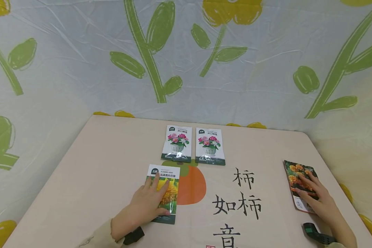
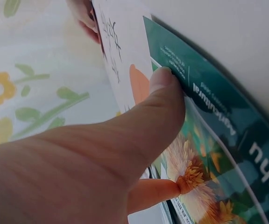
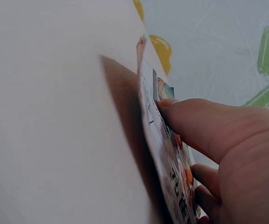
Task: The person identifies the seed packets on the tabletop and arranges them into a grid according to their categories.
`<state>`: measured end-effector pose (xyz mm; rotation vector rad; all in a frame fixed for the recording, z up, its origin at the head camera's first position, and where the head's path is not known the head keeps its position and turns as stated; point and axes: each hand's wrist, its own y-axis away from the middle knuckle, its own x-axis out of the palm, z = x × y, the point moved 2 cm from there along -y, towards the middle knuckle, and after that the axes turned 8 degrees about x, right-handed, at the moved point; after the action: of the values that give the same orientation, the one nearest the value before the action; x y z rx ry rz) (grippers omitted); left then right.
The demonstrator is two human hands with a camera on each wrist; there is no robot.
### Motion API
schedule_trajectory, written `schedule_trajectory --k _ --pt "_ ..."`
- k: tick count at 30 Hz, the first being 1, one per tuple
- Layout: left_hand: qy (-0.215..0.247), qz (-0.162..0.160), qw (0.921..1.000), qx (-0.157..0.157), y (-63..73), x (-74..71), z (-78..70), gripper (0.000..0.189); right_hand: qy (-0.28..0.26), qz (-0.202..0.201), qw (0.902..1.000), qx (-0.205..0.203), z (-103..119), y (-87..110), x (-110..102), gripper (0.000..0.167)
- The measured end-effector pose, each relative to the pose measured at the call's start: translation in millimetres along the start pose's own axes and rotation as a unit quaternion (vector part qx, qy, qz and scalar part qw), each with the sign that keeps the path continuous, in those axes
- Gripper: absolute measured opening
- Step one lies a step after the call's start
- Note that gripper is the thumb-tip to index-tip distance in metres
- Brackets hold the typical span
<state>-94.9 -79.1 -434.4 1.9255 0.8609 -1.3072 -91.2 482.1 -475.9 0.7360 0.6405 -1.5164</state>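
Note:
My left hand lies with spread fingers over a flower seed packet printed with a yellow sunflower. In the left wrist view, the thumb presses by the packet's green bottom band, and a fingertip touches the flower picture. Far to the right, my right hand rests extended fingers on a dark seed packet with orange blooms. The right wrist view shows the thumb on this packet's printed face; its near edge stands off the tabletop over a dark shadow. The hand covers part of its front.
Two white seed packets, a left one and a right one, lie side by side toward the back. The pale table mat bears an orange persimmon print and black characters. A flower-patterned curtain hangs behind the table.

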Motion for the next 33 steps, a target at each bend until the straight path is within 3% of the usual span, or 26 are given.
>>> schedule_trajectory --k 16,26,33 --pt "-0.009 0.002 0.9999 0.007 -7.5 6.4 -5.2 0.091 0.004 -0.001 1.0000 0.005 0 0.4 1 0.066" --pt "-0.009 0.011 0.9999 0.007 -9.5 3.1 -11.8 0.091 0.005 -0.003 1.0000 0.003 -1 0.1 1 0.066" --pt "-0.030 0.005 0.9993 0.019 -14.3 6.5 -15.6 0.093 0.003 -0.002 1.0000 0.001 -1 -0.2 1 0.066"
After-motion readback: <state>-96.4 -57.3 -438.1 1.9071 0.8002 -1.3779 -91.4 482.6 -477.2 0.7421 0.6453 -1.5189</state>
